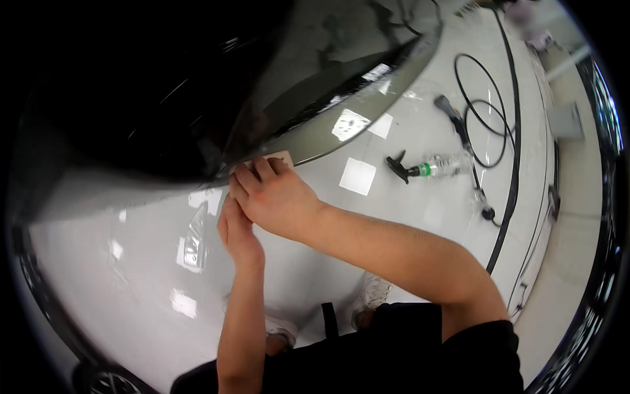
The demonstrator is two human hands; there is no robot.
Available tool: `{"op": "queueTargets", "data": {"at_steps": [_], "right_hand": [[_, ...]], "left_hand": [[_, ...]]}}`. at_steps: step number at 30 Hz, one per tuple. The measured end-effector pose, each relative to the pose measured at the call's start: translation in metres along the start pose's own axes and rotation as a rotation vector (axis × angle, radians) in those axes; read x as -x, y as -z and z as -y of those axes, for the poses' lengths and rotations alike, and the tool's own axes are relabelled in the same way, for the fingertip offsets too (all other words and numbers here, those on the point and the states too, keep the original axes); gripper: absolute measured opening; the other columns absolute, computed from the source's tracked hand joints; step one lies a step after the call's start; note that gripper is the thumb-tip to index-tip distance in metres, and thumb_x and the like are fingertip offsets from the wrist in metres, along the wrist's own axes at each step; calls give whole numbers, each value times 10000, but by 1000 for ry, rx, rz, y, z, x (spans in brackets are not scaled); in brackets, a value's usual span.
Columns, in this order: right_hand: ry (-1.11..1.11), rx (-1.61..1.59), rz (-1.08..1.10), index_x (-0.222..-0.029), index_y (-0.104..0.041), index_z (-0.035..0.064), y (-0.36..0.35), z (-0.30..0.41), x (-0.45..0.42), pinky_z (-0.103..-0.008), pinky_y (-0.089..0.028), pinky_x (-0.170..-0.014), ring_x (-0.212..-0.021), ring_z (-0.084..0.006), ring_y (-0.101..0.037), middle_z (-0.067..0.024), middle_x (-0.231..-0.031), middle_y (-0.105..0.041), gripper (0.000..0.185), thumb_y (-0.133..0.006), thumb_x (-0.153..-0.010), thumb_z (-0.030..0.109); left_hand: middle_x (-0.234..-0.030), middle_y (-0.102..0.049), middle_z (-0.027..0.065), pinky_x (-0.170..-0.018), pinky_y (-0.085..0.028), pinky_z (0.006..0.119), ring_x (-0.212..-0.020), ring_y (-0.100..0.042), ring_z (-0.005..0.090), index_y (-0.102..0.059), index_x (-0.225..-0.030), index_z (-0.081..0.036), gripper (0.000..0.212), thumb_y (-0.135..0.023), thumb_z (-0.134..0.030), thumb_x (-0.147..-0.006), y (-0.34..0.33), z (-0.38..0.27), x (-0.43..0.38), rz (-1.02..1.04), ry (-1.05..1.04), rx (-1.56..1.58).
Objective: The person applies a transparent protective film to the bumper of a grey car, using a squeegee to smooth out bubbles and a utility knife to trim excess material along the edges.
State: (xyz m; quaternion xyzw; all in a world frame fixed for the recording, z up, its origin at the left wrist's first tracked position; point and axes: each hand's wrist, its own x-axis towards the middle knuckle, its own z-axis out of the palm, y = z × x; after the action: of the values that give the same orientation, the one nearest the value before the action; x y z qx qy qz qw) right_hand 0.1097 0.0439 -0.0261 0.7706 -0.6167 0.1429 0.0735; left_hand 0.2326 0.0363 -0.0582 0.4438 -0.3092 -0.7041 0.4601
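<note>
Both my hands meet at the edge of a dark, glossy car body panel (325,130). My right hand (275,197) lies over a flat, light tan piece (284,157), its fingers bent on it at the panel's lower edge. Just below and left, my left hand (238,229) has its fingertips up against the right hand's fingers. What the left fingers touch is partly hidden, and whether they pinch anything does not show.
A clear spray bottle (445,165) with a black trigger lies on the glossy pale floor (295,290). Beyond it are a dark handheld tool (453,115) and a looped black cable (504,123). A clear plastic piece (195,241) is at left. A wheel (110,381) shows at lower left.
</note>
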Motion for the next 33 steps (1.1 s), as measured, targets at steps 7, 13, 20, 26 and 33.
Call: {"op": "queueTargets", "data": {"at_steps": [7, 13, 20, 26, 33], "right_hand": [[-75, -2, -69, -1112, -656, 68, 30, -125, 58, -347, -497, -928, -1060, -254, -605, -61, -1120, -650, 362, -596, -755, 93], [-213, 197, -181, -1087, -689, 111, 31, -209, 85, -353, -514, -891, -1051, -246, -610, -50, -1175, -656, 408, -580, -719, -24], [-904, -348, 12, -1070, -673, 65, 57, -201, 127, -421, -513, -718, -780, -364, -650, -223, -798, -662, 290, -566, -814, 151], [-986, -582, 280, -1054, -668, 64, 35, -180, 172, -391, -516, -720, -787, -342, -656, -199, -856, -681, 279, -595, -802, 161], [-1079, -926, 60, -1028, -655, 32, 35, -188, 154, -304, -506, -715, -778, -176, -632, -88, -872, -671, 236, -586, -817, 112]], "left_hand": [[-1202, -622, 164, -955, -450, 415, -1121, -567, 344, -612, -1167, 14, 330, -569, -26, -842, -27, -21, -3, 425, -755, -1169], [-1307, -542, 210, -1017, -413, 476, -1224, -489, 400, -577, -1201, 43, 398, -600, -23, -809, -32, -22, -17, 640, -831, -1445], [-1423, -424, 245, -1068, -369, 488, -1312, -409, 426, -482, -1303, 64, 527, -620, -77, -815, -64, -14, -25, 766, -890, -1593], [-1476, -353, 255, -1114, -305, 504, -1373, -339, 412, -400, -1371, 72, 652, -646, -124, -800, -103, 5, -30, 845, -958, -1673], [-1502, -324, 249, -1151, -244, 503, -1411, -290, 397, -356, -1411, 60, 706, -638, -113, -787, -135, 21, -36, 922, -937, -1708]]}}
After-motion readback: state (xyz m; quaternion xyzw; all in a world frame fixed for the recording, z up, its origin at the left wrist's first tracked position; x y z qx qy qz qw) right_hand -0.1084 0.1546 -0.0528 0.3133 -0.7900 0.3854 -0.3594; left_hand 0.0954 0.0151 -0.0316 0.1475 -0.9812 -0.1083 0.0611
